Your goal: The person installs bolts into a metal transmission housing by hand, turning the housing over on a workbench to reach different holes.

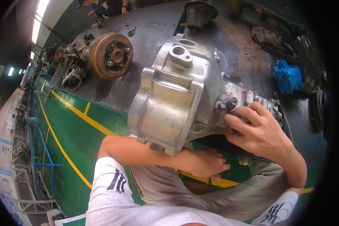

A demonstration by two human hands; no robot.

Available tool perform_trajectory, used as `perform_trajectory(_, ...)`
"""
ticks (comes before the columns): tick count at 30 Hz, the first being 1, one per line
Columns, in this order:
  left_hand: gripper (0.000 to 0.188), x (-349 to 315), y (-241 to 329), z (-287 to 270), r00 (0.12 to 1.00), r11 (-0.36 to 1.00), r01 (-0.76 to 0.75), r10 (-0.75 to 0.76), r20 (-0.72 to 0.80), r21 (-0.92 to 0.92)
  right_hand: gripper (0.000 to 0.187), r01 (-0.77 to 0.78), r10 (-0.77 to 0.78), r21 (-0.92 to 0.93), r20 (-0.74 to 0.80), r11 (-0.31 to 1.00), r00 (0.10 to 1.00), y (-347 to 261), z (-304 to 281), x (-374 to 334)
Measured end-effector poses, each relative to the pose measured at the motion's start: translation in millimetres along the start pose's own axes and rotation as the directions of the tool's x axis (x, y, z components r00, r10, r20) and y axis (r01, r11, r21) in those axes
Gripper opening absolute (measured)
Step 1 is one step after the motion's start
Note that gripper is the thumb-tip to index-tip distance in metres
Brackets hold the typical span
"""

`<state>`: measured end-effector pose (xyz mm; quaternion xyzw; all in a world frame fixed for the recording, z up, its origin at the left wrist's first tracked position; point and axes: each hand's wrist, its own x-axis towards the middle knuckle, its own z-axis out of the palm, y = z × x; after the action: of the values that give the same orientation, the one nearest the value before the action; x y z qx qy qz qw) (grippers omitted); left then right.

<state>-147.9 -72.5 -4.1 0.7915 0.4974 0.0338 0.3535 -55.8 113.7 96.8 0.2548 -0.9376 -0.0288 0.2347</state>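
A large silver metal gearbox housing [173, 101] fills the middle of the view, its wide bell end toward me on the left. Bolts [226, 103] stand along its narrower right part. My right hand [261, 130] is at that bolted part, its fingers curled and pinched against the metal; what they grip is mostly hidden behind them. Below the housing, my left forearm crosses in front of me. My left hand [205, 162] hangs over my lap with its fingers stretched loosely, holding nothing.
The housing lies on a dark metal table [154, 37]. A rusty brake drum [111, 55] stands at the left, a dark flanged part [200, 15] at the back, and a blue casting [288, 77] at the right. Another person [105, 7] is beyond the far left edge.
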Motion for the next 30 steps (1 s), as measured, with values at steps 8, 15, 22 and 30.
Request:
perform_trajectory(8,0.045,-1.2,-0.8,0.1,1.0,1.0,0.003,-0.003,0.003,0.01,0.015,0.002,-0.002,-0.003,0.011,1.0,1.0,0.5,-0.9,0.5)
perform_trajectory(15,0.046,-1.0,-0.4,0.9,1.0,1.0,0.002,-0.002,-0.01,0.008,0.016,-0.006,0.006,0.01,-0.005,1.0,1.0,0.6,1.6,-2.7)
perform_trajectory(22,0.045,-2.9,0.7,-1.6,1.0,1.0,0.008,-0.008,-0.015,0.002,0.017,-0.009,0.009,0.003,-0.002,1.0,1.0,-0.1,-0.5,-0.6)
perform_trajectory(30,0.044,-0.1,-2.4,0.4,1.0,1.0,0.019,-0.019,0.007,-0.011,0.017,-0.003,0.003,0.013,-0.004,1.0,1.0,1.6,0.9,-1.7)
